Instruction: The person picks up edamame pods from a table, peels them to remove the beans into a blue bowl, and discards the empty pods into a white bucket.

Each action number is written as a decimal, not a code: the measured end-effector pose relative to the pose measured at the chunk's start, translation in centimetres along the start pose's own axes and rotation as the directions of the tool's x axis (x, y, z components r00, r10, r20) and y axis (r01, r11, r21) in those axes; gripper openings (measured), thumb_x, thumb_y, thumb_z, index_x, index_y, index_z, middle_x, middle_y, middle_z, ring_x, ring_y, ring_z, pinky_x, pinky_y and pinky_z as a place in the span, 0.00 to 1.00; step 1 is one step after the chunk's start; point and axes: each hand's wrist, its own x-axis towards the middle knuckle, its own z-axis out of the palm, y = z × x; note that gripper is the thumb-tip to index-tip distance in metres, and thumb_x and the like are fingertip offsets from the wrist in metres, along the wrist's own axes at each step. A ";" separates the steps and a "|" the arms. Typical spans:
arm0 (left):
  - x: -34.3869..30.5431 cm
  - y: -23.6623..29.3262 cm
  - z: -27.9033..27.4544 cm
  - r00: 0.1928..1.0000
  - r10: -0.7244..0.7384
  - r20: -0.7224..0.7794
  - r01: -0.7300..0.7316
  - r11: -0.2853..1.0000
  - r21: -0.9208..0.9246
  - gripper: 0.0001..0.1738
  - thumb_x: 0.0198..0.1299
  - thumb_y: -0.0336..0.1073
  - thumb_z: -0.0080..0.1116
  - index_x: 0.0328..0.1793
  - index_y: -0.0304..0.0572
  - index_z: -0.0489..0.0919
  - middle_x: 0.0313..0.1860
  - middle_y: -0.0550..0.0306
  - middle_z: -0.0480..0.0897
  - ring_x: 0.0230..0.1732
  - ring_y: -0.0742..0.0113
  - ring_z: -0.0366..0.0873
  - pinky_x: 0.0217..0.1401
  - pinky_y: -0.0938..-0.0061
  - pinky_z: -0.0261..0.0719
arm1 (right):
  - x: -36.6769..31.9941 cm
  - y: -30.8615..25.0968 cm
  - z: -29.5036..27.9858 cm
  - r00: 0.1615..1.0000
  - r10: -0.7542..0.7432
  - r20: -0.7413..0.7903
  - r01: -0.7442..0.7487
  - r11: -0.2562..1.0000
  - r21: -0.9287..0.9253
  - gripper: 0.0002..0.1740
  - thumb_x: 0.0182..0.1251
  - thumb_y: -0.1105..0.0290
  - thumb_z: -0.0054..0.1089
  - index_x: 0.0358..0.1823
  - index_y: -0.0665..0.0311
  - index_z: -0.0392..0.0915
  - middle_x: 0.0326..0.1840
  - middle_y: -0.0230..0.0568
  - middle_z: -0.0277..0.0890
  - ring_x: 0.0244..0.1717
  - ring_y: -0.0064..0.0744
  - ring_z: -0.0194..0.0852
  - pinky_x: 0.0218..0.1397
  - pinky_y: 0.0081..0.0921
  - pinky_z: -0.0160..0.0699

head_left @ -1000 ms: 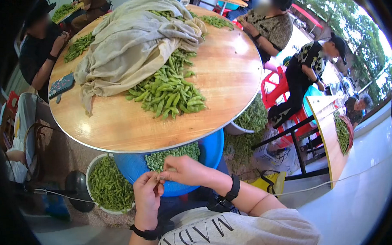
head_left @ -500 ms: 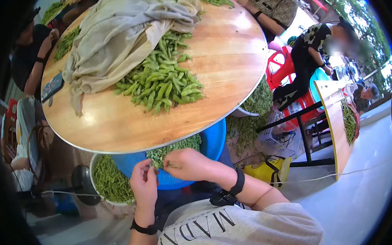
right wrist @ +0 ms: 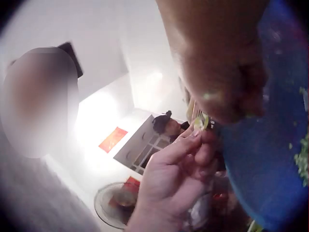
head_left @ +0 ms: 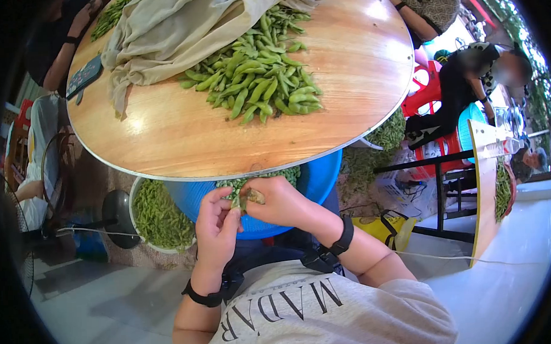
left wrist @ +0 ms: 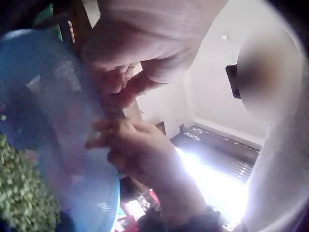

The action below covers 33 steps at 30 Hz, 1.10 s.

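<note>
Over the blue basin, my left hand pinches a small green pod between thumb and fingers. That pod shows pale green at the left fingertips in the right wrist view. Close beside it, my right hand has its fingers curled round a brownish-green piece, perhaps a husk. Shelled green beans lie in the basin below the hands. In the left wrist view both hands are blurred, the right hand below the left hand.
A round wooden table carries a heap of green pods, a cloth and a phone. A white bucket of pods stands left of the basin. A yellow bag lies at right, near a seated person.
The head view has shifted, so the table sits higher in it. My hands were together, then parted slightly, and are now close again, with a green pod plainly visible between the left fingertips.
</note>
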 end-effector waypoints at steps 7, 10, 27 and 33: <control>1.0 -1.7 -8.9 0.883 0.195 -0.428 0.140 0.760 0.635 0.10 0.53 0.24 0.53 0.42 0.35 0.77 0.34 0.50 0.79 0.35 0.64 0.77 0.40 0.73 0.74 | -0.8 -3.4 -6.7 0.955 -0.281 -0.098 0.233 0.912 -0.338 0.06 0.48 0.77 0.56 0.30 0.65 0.75 0.24 0.45 0.72 0.26 0.46 0.73 0.30 0.34 0.72; 0.4 -4.2 -14.5 0.834 0.342 -0.433 0.279 0.415 0.866 0.12 0.52 0.26 0.55 0.44 0.35 0.76 0.39 0.45 0.79 0.40 0.54 0.77 0.42 0.70 0.74 | 2.4 -4.5 -11.1 0.898 -0.268 -0.348 0.043 0.842 -0.537 0.06 0.51 0.70 0.57 0.31 0.63 0.73 0.30 0.47 0.67 0.30 0.49 0.70 0.30 0.39 0.70; 2.0 6.3 1.6 0.983 -0.020 0.182 0.057 0.979 -0.195 0.11 0.56 0.27 0.55 0.45 0.31 0.77 0.26 0.59 0.79 0.17 0.80 0.70 0.17 0.87 0.64 | 1.2 -5.5 -5.9 0.983 0.153 0.100 -0.180 0.719 0.672 0.09 0.61 0.68 0.56 0.37 0.67 0.75 0.18 0.25 0.65 0.18 0.11 0.58 0.20 0.10 0.56; 0.0 4.3 -0.1 0.998 0.060 0.019 -0.058 0.994 -0.097 0.08 0.51 0.24 0.59 0.39 0.33 0.78 0.23 0.63 0.77 0.16 0.82 0.66 0.17 0.87 0.63 | -0.2 -5.0 -5.1 0.970 0.118 0.211 -0.227 0.749 0.623 0.21 0.69 0.55 0.40 0.38 0.69 0.70 0.18 0.29 0.62 0.16 0.13 0.53 0.17 0.10 0.50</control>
